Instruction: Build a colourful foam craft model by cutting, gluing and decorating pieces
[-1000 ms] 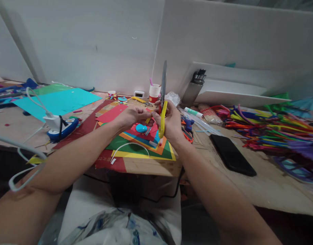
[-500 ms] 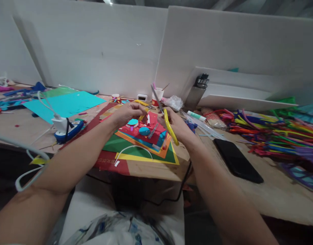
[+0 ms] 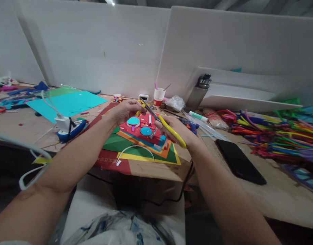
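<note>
My right hand (image 3: 168,127) grips a pair of scissors (image 3: 177,136) by the yellow handles. The metal blades point up and left and meet a small yellow piece (image 3: 139,111), which looks like paper. My left hand (image 3: 126,110) pinches that piece between thumb and fingertips. Underneath lies a stack of coloured sheets, a red sheet (image 3: 125,128) on top and a green sheet (image 3: 111,143) lower down. On the red sheet rest a round blue-topped piece (image 3: 133,121), a blue disc (image 3: 145,131) and a small white roll (image 3: 150,119).
A white curved strip (image 3: 136,146) lies at the stack's front. Right are a black phone (image 3: 239,161), bundled pipe cleaners (image 3: 271,132), a glue stick (image 3: 198,116) and a bottle (image 3: 197,93). A paper cup (image 3: 159,97) stands behind. Left are a blue sheet (image 3: 69,105) and a plugged-in charger (image 3: 63,123).
The scissors have swung down and left, from pointing upward to having their blades at the yellow piece. My left hand has stayed nearly in place, still pinching it.
</note>
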`<action>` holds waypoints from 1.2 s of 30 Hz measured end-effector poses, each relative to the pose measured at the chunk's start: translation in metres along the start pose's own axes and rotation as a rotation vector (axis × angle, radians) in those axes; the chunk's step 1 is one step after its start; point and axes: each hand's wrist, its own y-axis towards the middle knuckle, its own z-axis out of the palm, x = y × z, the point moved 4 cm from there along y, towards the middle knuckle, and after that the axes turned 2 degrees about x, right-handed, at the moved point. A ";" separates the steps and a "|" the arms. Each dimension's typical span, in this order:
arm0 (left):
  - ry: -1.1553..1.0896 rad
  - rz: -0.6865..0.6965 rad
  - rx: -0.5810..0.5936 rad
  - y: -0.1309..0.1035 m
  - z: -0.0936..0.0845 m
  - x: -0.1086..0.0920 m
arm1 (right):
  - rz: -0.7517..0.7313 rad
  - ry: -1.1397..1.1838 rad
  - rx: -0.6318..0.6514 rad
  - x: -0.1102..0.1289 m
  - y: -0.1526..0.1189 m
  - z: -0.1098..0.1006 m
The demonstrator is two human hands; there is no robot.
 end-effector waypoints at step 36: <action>-0.001 0.022 0.048 0.003 -0.005 -0.001 | 0.099 0.115 0.011 -0.001 -0.002 0.002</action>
